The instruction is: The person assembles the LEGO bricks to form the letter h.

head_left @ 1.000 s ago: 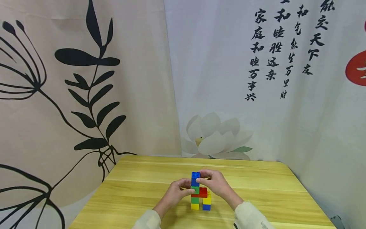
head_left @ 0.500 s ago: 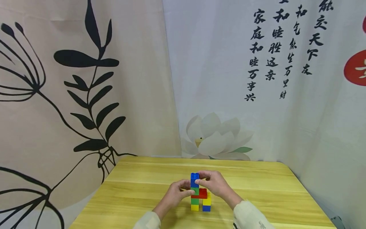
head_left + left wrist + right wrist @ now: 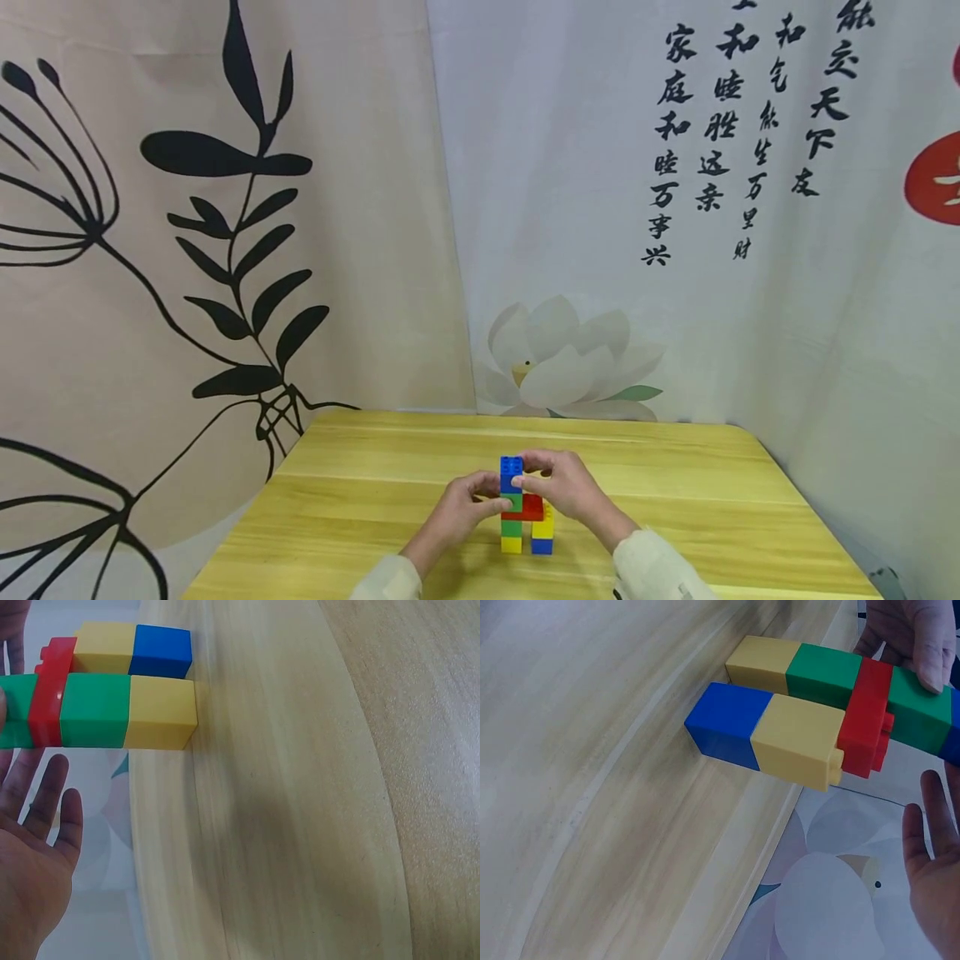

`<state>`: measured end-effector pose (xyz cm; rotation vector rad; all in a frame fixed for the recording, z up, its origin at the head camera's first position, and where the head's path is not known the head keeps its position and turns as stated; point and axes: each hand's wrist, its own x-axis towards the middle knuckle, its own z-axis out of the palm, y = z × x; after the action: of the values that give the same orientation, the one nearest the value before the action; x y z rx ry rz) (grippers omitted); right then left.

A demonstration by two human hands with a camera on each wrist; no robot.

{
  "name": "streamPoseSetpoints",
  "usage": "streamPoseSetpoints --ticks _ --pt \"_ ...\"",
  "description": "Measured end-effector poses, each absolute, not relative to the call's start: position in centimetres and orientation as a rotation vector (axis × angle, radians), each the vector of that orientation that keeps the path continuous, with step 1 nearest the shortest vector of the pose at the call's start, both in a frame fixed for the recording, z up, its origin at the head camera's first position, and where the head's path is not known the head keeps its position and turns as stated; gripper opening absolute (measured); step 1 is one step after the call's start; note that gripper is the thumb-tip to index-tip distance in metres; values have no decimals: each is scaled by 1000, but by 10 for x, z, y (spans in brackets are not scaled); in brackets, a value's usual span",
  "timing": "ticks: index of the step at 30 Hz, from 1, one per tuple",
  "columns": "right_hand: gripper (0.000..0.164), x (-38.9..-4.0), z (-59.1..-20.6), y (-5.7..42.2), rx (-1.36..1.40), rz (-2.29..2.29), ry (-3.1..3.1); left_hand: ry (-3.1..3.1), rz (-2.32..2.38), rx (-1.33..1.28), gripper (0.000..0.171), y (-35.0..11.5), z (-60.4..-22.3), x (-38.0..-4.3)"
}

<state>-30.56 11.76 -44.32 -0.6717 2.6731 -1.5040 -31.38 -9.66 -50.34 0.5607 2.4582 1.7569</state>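
Observation:
A tall stack of toy building bricks stands upright on the table. From the bottom it has a yellow brick, a green brick, a long red brick, another green brick and a blue brick on top. My left hand pinches the upper green brick from the left, thumb in front. My right hand holds the blue brick from the right, thumb on its near face. The red brick juts right towards a shorter column, a yellow brick on a blue brick.
The wooden table extends around the bricks on all sides. Behind its far edge hangs a printed cloth with plant drawings and writing.
The right thumb and the blue brick sit very slightly lower than before. The left hand keeps its hold on the green brick, and the rest of the bricks look the same.

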Motion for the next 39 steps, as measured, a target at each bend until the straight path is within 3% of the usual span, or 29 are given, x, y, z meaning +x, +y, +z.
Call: streamPoseSetpoints --ticks 26,39 --pt "43 -301 -447 119 -625 -1588 2618 2450 1752 549 28 -96 -502 -312" --pt "52 -299 -482 151 -445 -1661 2629 2471 1741 500 33 -97 -505 -308"
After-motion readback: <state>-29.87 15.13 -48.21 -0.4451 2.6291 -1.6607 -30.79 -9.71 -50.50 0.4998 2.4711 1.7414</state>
